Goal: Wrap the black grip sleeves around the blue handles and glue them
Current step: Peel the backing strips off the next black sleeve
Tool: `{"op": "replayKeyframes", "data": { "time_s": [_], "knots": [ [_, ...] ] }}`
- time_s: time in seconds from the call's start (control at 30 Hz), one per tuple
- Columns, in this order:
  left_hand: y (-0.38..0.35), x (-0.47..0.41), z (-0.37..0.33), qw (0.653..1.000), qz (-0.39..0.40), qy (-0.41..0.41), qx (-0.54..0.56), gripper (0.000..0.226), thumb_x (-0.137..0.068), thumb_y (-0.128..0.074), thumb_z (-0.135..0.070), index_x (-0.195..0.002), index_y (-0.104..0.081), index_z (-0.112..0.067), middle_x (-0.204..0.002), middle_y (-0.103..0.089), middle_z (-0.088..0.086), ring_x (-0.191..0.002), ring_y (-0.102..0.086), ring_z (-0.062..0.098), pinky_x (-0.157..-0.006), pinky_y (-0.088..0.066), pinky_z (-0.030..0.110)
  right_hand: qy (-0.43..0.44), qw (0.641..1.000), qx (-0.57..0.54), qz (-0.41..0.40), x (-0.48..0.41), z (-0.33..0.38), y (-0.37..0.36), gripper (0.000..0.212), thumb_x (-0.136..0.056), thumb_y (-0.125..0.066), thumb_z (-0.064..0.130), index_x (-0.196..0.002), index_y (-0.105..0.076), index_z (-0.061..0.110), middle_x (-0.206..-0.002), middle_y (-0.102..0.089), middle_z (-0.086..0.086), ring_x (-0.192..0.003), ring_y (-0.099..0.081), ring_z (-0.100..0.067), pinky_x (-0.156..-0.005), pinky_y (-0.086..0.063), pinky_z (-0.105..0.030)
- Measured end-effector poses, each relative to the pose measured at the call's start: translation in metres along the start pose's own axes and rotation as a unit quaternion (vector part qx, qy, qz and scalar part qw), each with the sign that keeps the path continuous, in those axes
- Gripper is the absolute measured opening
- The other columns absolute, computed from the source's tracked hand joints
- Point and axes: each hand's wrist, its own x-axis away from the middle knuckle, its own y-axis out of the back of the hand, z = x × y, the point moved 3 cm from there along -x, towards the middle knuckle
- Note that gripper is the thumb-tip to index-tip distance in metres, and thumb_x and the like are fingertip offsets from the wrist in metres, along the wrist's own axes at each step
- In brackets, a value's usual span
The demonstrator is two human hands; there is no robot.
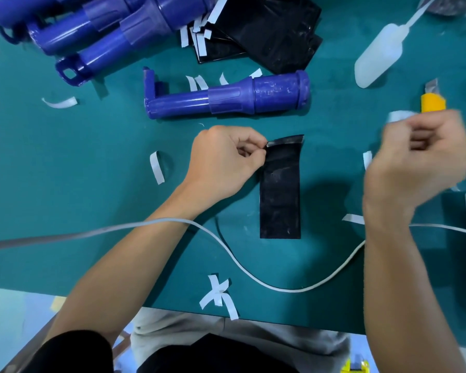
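Matting point(65, 170), teal and felt-like, lies open left of our left hand point(221, 162), whose thumb and forefinger pinch the lifted top corner of a glossy black grip sleeve point(280, 195), flat at mid-table. Beyond it, apart, rests a smooth blue handle point(226, 99). Our right hand point(420, 157) is blurred, fingers curled; what they hold we cannot tell. White cable point(293, 290) loops along the near edge.
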Motion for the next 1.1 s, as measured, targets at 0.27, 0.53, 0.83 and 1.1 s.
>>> {"op": "replayKeyframes", "data": {
  "time_s": [0.27, 0.53, 0.83, 1.1],
  "knots": [
    [0.016, 0.004, -0.005, 0.967, -0.120, -0.103, -0.199, 0.020, -0.082, -0.082, -0.050, -0.090, -0.081, -0.032, -0.074, -0.074, -0.013, -0.075, -0.073, 0.016, -0.077, -0.055, 0.039, 0.072, 0.963, 0.155, 0.206, -0.005, -0.018, -0.004, 0.024, -0.088, -0.053, 0.011, -0.099, -0.074, 0.010, -0.084, -0.065, 0.006, -0.078, -0.060, -0.008, -0.066, -0.043, -0.015],
    [0.037, -0.044, 0.018, 0.919, -0.105, -0.205, -0.321, 0.066, -0.100, -0.061, -0.052, -0.153, -0.050, -0.014, -0.150, -0.056, 0.008, -0.143, -0.047, 0.030, -0.124, -0.026, 0.047, -0.049, 0.987, -0.001, 0.152, -0.059, -0.004, -0.029, 0.061, -0.079, -0.072, 0.027, -0.135, -0.049, 0.035, -0.118, -0.061, 0.015, -0.102, -0.060, 0.006, -0.088, -0.051, -0.019],
    [0.033, -0.040, 0.026, 0.939, -0.132, -0.182, -0.260, 0.055, -0.084, -0.076, -0.043, -0.135, -0.068, -0.024, -0.160, -0.047, 0.007, -0.143, -0.045, 0.034, -0.111, -0.035, 0.044, 0.053, 0.988, -0.066, 0.132, -0.046, 0.014, -0.055, 0.028, -0.093, -0.051, 0.006, -0.120, -0.044, 0.012, -0.104, -0.052, 0.007, -0.088, -0.053, -0.008, -0.085, -0.051, -0.035],
    [0.037, -0.039, 0.024, 0.946, -0.136, -0.206, -0.210, 0.050, -0.080, -0.080, -0.047, -0.122, -0.075, -0.019, -0.124, -0.074, -0.002, -0.115, -0.066, 0.025, -0.103, -0.037, 0.039, -0.015, 0.958, -0.148, 0.246, -0.011, 0.019, -0.036, 0.029, -0.084, -0.072, 0.007, -0.097, -0.061, 0.030, -0.070, -0.064, 0.023, -0.061, -0.051, 0.002, -0.057, -0.040, -0.016]
  ]
}}
